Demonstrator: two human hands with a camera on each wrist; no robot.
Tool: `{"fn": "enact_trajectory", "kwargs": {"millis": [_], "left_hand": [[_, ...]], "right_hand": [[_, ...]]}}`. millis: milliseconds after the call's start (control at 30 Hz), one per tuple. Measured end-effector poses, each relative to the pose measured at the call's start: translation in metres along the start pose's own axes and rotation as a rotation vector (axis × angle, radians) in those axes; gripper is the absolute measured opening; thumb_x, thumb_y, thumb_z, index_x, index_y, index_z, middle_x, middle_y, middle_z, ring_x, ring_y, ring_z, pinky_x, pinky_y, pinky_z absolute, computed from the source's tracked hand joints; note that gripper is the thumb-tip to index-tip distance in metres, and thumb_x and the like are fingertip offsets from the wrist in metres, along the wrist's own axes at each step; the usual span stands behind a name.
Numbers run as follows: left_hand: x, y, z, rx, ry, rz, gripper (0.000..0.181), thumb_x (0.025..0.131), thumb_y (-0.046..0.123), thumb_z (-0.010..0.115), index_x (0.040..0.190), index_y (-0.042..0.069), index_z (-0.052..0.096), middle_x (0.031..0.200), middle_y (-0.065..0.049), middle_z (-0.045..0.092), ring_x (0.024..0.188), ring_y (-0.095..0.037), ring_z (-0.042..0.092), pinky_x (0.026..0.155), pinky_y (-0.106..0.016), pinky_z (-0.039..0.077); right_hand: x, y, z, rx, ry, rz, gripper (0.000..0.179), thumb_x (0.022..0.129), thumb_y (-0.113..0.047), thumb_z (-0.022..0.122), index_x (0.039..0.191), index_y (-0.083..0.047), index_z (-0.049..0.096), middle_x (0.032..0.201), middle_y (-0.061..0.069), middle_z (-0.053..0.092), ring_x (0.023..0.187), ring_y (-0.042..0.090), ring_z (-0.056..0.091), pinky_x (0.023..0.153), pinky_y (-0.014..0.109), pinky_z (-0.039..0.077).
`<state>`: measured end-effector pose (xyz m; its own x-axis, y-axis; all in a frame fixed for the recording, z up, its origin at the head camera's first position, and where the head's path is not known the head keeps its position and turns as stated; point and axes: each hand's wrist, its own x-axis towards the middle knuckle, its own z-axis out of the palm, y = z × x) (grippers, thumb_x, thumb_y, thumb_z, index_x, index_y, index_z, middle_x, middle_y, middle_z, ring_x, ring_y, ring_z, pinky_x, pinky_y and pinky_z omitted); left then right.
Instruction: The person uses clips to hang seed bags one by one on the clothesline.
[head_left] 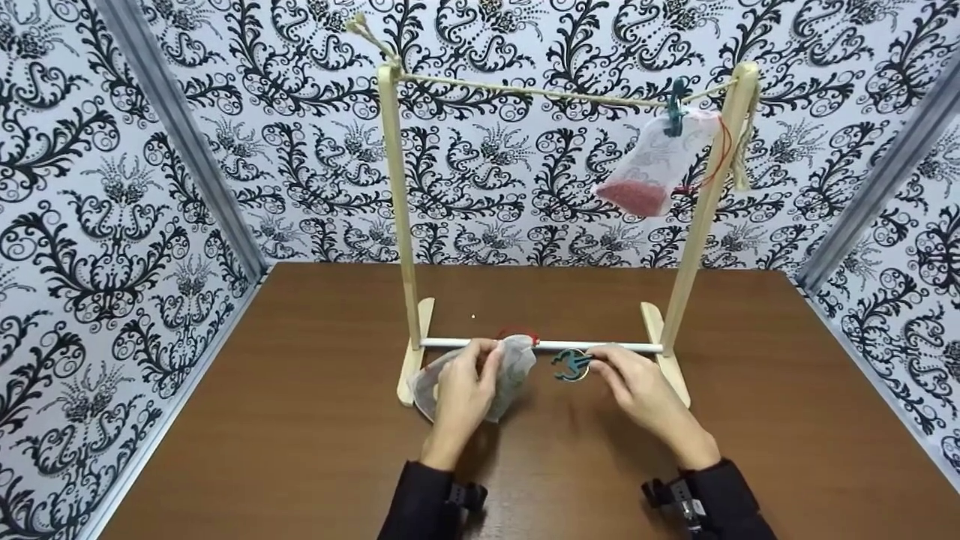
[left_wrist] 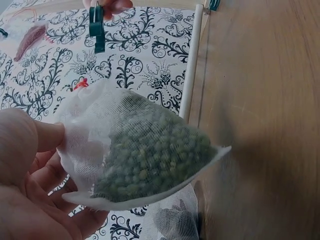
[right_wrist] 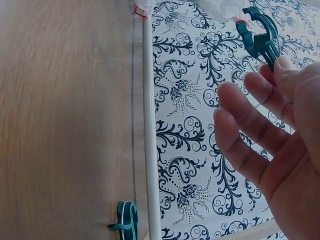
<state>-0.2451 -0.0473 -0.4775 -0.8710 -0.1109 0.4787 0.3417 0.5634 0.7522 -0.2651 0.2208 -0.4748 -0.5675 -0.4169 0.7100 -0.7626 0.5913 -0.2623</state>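
My left hand (head_left: 466, 384) holds a white mesh drawstring bag (head_left: 516, 369) by its upper part, thumb against the cloth. Small round green beans (left_wrist: 155, 160) fill its lower part in the left wrist view. Between the thumb and fingers of my right hand (head_left: 641, 386) is a dark green plastic clip (right_wrist: 260, 37), its jaws spread apart. The clip is to the right of the bag, not touching it. Upper right, a second mesh bag (head_left: 664, 154) with red contents hangs from a rope (head_left: 525, 91), held by another green clip (head_left: 675, 112).
The wooden stand has a left post (head_left: 397, 202), a right post (head_left: 705, 202) and a low white bar (head_left: 600, 346) behind my hands. Another mesh bag (left_wrist: 175, 215) lies beyond the held one. A spare green clip (right_wrist: 127, 220) rests on the brown table (head_left: 300, 450).
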Motion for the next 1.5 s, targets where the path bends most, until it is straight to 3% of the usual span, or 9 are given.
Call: {"fn": "enact_trajectory", "kwargs": {"millis": [200, 400, 633, 767, 1033, 1500], "left_hand": [[0.002, 0.009, 0.001, -0.002, 0.025, 0.042, 0.012, 0.1, 0.024, 0.066, 0.1, 0.014, 0.073, 0.082, 0.002, 0.074, 0.07, -0.006, 0.061, 0.067, -0.024, 0.05], [0.003, 0.018, 0.006, 0.019, 0.043, 0.071, 0.011, 0.1, 0.022, 0.067, 0.096, 0.012, 0.071, 0.08, -0.001, 0.073, 0.071, -0.01, 0.063, 0.068, -0.028, 0.051], [0.013, 0.027, 0.007, 0.021, 0.032, 0.107, 0.012, 0.1, 0.023, 0.066, 0.096, 0.013, 0.072, 0.081, 0.001, 0.073, 0.071, -0.009, 0.064, 0.068, -0.027, 0.053], [0.023, 0.034, 0.003, 0.037, 0.015, 0.137, 0.012, 0.1, 0.022, 0.066, 0.098, 0.012, 0.072, 0.086, -0.001, 0.074, 0.073, -0.012, 0.066, 0.071, -0.03, 0.054], [0.049, 0.052, -0.006, 0.098, 0.003, 0.205, 0.012, 0.1, 0.023, 0.066, 0.099, 0.013, 0.072, 0.088, -0.001, 0.075, 0.076, -0.016, 0.068, 0.073, -0.036, 0.056], [0.1, 0.097, -0.02, 0.131, -0.094, 0.201, 0.015, 0.101, 0.026, 0.064, 0.104, 0.014, 0.074, 0.1, -0.004, 0.078, 0.093, -0.023, 0.071, 0.086, -0.041, 0.056]], "right_hand": [[0.005, -0.001, -0.003, 0.03, 0.033, 0.033, 0.02, 0.091, 0.003, 0.07, 0.109, -0.007, 0.069, 0.086, 0.0, 0.067, 0.066, 0.002, 0.057, 0.065, 0.013, 0.045], [0.007, -0.003, -0.008, 0.097, 0.077, 0.063, 0.02, 0.094, 0.005, 0.066, 0.111, -0.005, 0.069, 0.091, 0.004, 0.07, 0.063, -0.002, 0.06, 0.06, 0.014, 0.052], [0.016, -0.004, -0.019, 0.08, 0.129, 0.088, 0.023, 0.093, 0.007, 0.065, 0.112, -0.005, 0.068, 0.08, -0.002, 0.064, 0.06, -0.001, 0.057, 0.059, 0.013, 0.048], [0.033, -0.008, -0.029, 0.069, 0.148, 0.08, 0.023, 0.095, 0.005, 0.064, 0.114, -0.005, 0.069, 0.078, -0.002, 0.063, 0.061, 0.004, 0.059, 0.061, 0.013, 0.047], [0.062, -0.018, -0.05, 0.068, 0.188, 0.053, 0.022, 0.096, 0.006, 0.063, 0.114, -0.004, 0.07, 0.077, 0.0, 0.067, 0.06, 0.001, 0.059, 0.057, 0.013, 0.049], [0.12, -0.019, -0.088, -0.097, 0.201, -0.006, 0.019, 0.101, -0.005, 0.059, 0.117, 0.003, 0.066, 0.082, 0.012, 0.071, 0.056, 0.016, 0.06, 0.057, 0.006, 0.044]]}}
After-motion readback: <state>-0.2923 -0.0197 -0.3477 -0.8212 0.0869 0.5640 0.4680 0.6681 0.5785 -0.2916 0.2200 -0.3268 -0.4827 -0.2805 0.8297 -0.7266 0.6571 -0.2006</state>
